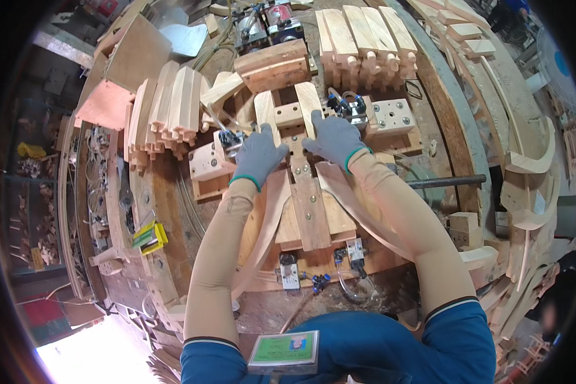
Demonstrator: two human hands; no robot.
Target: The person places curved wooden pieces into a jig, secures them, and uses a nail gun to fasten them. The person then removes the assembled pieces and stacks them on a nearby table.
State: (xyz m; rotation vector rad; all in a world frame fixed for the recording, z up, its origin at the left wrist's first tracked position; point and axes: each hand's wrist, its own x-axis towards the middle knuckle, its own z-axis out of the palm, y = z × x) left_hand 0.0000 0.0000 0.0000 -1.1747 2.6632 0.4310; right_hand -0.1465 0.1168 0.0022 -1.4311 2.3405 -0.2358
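Both my hands wear grey gloves with green cuffs and work at a wooden jig with bolts down its middle bar. My left hand grips the left curved wooden piece, its thumb toward the bar. Across from it, my right hand grips the right curved wooden piece, its index finger along the edge. Rounded upper ends stick out beyond my fingers, and long curved lower parts run back toward me beside my forearms. Between the upper ends lies a short wooden crosspiece. My palms hide part of each curved piece.
Air clamps with blue fittings and pale blocks flank the jig. Stacks of wooden parts stand at the left and far right. A metal rod juts out at the right. Two small valves sit on the near edge.
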